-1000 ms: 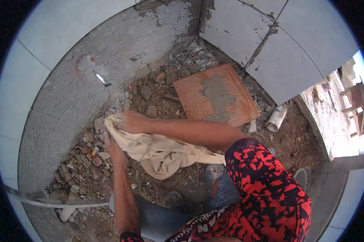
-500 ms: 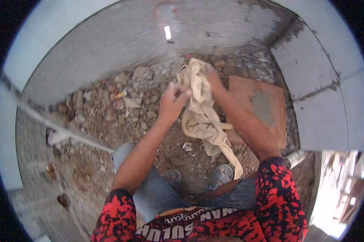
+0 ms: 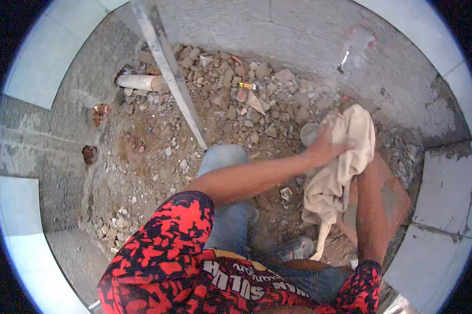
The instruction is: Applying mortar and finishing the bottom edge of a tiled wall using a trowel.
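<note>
A long piece of crumpled cream cloth (image 3: pixel 359 137) hangs in front of me on the right, with a narrow end trailing down by my sandal (image 3: pixel 297 249). My left hand (image 3: pixel 325 150) is closed on its left side, thumb across the fabric, fingers slightly blurred. The cloth drapes over my right hand (image 3: pixel 371 166), so only the wrist and forearm show and the fingers are hidden. Just beyond my left hand, a round clear plastic container (image 3: pixel 310 134) sits on the rubble.
A reddish-brown board (image 3: pixel 390 196) lies beneath my right arm. Rubble (image 3: pixel 230 104) covers the ground along the grey wall (image 3: pixel 298 31). A long metal bar (image 3: pixel 174 78) slants down to my knee. A pale pipe (image 3: pixel 139 82) pokes from the left wall.
My view has swung left, so hands and cloth now appear further right. My left hand has moved onto the cloth's side, and the cloth now covers my right hand.
</note>
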The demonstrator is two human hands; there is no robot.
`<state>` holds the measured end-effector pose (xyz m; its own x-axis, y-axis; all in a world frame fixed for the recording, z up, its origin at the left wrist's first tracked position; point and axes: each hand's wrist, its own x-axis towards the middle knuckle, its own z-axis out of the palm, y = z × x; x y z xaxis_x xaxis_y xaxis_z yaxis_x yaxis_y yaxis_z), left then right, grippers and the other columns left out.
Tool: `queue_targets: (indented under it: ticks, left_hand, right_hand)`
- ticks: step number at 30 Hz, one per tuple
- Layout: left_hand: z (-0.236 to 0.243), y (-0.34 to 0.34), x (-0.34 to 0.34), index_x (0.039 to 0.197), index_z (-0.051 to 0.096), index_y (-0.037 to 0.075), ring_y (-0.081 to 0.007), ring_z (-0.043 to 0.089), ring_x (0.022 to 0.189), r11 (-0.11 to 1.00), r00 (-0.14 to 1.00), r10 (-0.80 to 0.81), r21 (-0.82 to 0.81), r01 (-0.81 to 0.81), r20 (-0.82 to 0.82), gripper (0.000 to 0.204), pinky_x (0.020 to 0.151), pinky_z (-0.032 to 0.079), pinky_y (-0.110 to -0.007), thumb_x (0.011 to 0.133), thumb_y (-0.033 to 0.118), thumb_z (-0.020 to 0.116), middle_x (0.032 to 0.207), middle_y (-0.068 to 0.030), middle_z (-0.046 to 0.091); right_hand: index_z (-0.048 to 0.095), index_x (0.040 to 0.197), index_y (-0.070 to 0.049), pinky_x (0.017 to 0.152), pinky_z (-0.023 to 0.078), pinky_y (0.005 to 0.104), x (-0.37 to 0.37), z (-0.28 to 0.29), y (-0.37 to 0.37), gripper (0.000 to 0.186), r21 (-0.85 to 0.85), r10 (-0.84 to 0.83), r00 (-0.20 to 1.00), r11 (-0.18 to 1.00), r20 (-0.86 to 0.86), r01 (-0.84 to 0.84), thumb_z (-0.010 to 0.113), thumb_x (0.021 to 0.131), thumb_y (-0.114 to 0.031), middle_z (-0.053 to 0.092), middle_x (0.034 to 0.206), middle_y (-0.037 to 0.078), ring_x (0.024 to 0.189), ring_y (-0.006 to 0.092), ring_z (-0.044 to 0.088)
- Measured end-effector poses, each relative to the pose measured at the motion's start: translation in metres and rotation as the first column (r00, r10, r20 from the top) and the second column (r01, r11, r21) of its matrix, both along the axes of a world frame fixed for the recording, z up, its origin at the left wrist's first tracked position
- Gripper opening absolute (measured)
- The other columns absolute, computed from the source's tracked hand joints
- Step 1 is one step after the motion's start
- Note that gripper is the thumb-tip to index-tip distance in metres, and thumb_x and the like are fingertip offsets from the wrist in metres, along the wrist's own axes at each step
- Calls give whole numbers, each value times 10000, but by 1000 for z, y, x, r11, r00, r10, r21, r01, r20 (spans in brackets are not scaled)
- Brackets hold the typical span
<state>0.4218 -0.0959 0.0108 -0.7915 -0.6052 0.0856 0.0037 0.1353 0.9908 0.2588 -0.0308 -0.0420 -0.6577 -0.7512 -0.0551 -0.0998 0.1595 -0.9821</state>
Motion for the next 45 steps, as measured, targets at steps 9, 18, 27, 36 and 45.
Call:
queue_targets:
  ticks: [9,18,27,36,45]
  left_hand:
    - [3,10,6,1325,266,18,-440,168,1271,996,972,-76,59,64,221,910,1035,209,-436,706,621,554,1352,-321,113]
    - [-29,-20,-19,1241,409,85,-396,430,1097,979,939,191,10,-202,287,583,901,383,-414,782,393,597,1205,-231,388]
    - [-78,-41,-21,1051,530,30,-244,567,896,975,987,62,204,-91,147,342,783,453,-340,838,297,518,992,-153,589]
    - [14,14,19,1137,453,-12,-219,533,945,961,970,54,252,-115,236,454,834,423,-344,841,325,518,1060,-126,556]
    - [-80,-21,-3,1079,484,-16,-218,573,840,901,999,13,433,-26,31,488,693,466,-345,789,367,572,992,-150,585]
  right_hand:
    - [481,1163,-33,806,453,306,71,12,11,389,-212,-106,795,935,597,283,456,888,-306,559,1056,63,932,177,545]
    - [420,1238,-16,910,360,290,100,62,8,597,59,-96,806,995,584,76,366,880,-491,494,1191,73,1049,183,494]
    - [601,963,-6,700,511,319,52,114,-4,432,291,380,905,858,192,-422,430,879,-394,606,922,115,738,204,616]
    - [550,977,-31,649,444,283,19,22,13,232,254,137,823,967,-552,9,534,849,-224,608,799,62,677,138,518]
    - [400,1257,-79,885,415,350,35,-2,21,587,619,617,717,712,-324,-333,620,771,-325,487,1219,171,1037,292,530]
